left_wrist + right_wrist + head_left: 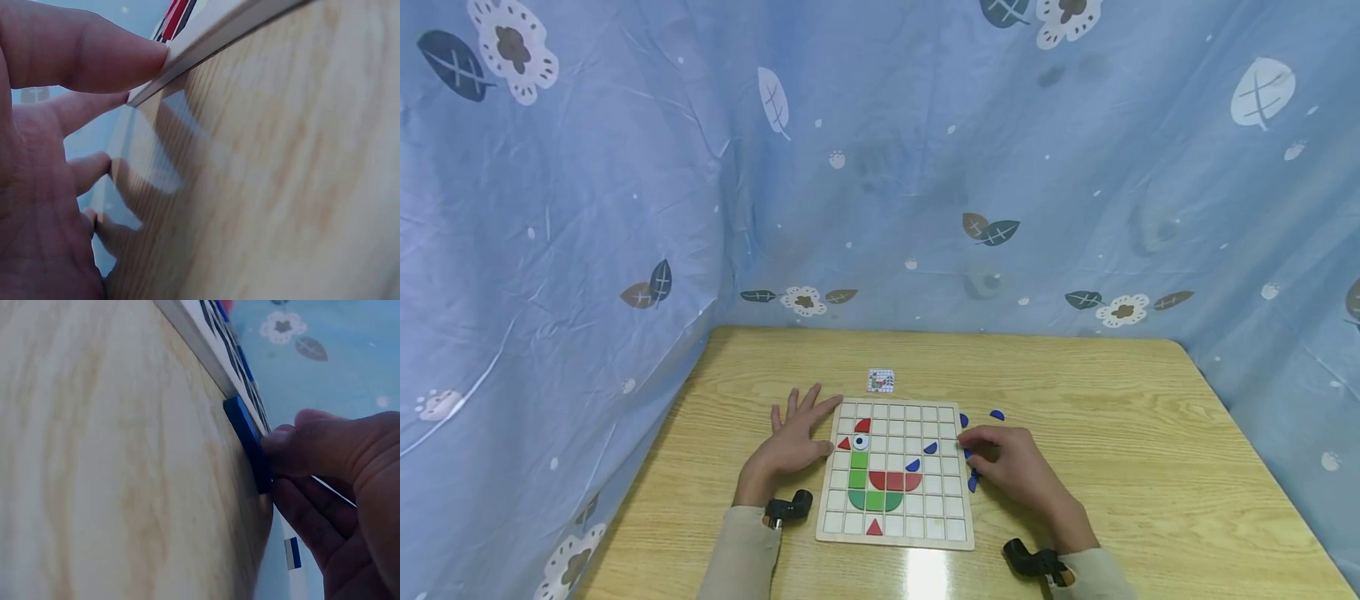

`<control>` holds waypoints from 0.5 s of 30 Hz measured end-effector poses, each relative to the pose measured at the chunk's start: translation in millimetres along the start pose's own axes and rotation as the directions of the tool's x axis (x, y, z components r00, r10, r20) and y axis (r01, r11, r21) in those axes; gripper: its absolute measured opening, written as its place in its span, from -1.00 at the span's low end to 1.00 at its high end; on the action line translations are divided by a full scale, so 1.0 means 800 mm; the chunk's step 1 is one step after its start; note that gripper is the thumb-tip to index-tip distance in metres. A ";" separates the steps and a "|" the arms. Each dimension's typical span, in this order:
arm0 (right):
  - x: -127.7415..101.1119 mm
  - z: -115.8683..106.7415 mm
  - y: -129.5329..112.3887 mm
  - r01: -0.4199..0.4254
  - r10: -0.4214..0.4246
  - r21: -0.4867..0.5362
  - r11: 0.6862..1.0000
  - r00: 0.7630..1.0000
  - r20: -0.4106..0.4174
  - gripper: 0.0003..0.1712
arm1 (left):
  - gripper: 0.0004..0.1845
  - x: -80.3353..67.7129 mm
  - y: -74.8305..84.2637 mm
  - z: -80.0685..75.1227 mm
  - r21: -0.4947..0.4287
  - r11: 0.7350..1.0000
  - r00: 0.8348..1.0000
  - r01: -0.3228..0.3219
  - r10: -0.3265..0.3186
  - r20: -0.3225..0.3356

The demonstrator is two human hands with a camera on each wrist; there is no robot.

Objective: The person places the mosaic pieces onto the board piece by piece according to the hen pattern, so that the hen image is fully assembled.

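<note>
A wooden grid board (895,543) lies on the table with flat coloured pieces forming a bird shape. My left hand (793,446) has its fingers spread, with the thumb and index fingertip touching the board's left edge. At the right edge, my right hand (1018,462) is curled, thumb and index finger pinching a blue half-round piece (967,454) beside the board. Another blue piece (244,428) lies against the board's side, close to the thumb in the right wrist view. On the grid sit two blue half-rounds, a red half-round row (895,481) and green squares (858,460).
A small picture card (881,381) lies behind the board. More loose blue pieces, including one half-round (997,415), lie right of the board. The wooden table (1075,375) meets a blue patterned curtain (887,167) at the back and sides.
</note>
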State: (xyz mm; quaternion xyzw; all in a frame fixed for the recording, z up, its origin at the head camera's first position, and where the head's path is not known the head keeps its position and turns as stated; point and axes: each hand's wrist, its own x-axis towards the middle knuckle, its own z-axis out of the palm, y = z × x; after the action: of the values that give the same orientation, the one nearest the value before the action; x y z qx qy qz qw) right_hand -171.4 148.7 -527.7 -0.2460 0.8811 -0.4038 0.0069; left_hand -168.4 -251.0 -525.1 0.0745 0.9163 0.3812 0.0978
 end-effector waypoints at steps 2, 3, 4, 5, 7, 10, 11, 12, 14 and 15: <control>0.002 0.002 -0.001 0.008 -0.008 -0.025 1.000 1.000 -0.010 -0.65 | -0.07 0.000 -0.001 0.000 -0.001 1.000 1.000 0.000 0.000 0.001; 0.003 0.002 -0.002 0.009 -0.010 -0.036 0.999 1.000 -0.018 -0.65 | -0.07 0.000 -0.001 0.000 0.000 1.000 1.000 0.000 0.000 0.002; 0.003 0.003 -0.002 0.009 -0.010 -0.042 0.999 1.000 -0.021 -0.65 | -0.07 0.000 -0.001 0.000 0.000 1.000 1.000 0.000 0.000 0.003; 0.004 0.003 -0.002 0.011 -0.012 -0.050 0.999 1.000 -0.027 -0.65 | -0.07 0.000 -0.001 0.000 -0.001 1.000 1.000 0.000 0.000 0.004; 0.004 0.003 -0.002 0.024 -0.026 -0.066 0.998 0.999 -0.036 -0.65 | -0.07 0.000 -0.002 0.000 0.000 1.000 1.000 0.002 -0.002 0.006; 0.005 0.002 -0.003 0.030 -0.034 -0.077 0.997 0.998 -0.043 -0.66 | -0.07 0.000 -0.001 0.000 -0.005 1.000 1.000 -0.001 0.001 0.001; 0.005 0.002 -0.004 0.030 -0.034 -0.082 0.996 0.998 -0.045 -0.67 | -0.07 0.000 -0.001 0.000 -0.004 1.000 1.000 -0.001 0.001 0.000; 0.005 0.001 -0.004 0.027 -0.031 -0.084 0.996 0.998 -0.047 -0.67 | -0.07 0.000 -0.001 0.000 -0.002 1.000 1.000 0.000 0.000 0.000; 0.005 -0.001 -0.005 0.013 -0.017 -0.088 0.996 0.998 -0.054 -0.67 | -0.07 0.000 -0.001 0.000 0.003 1.000 1.000 0.000 0.000 0.004; 0.006 -0.002 -0.005 0.013 -0.018 -0.088 0.996 0.998 -0.060 -0.67 | -0.08 0.000 -0.002 0.000 0.007 1.000 1.000 0.002 -0.002 0.007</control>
State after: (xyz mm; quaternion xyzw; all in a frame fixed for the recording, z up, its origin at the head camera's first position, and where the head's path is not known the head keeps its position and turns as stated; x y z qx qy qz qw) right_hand -173.9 145.7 -522.7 -0.2403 0.8959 -0.3721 -0.0340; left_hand -168.5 -252.1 -525.9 0.0750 0.9174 0.3776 0.1011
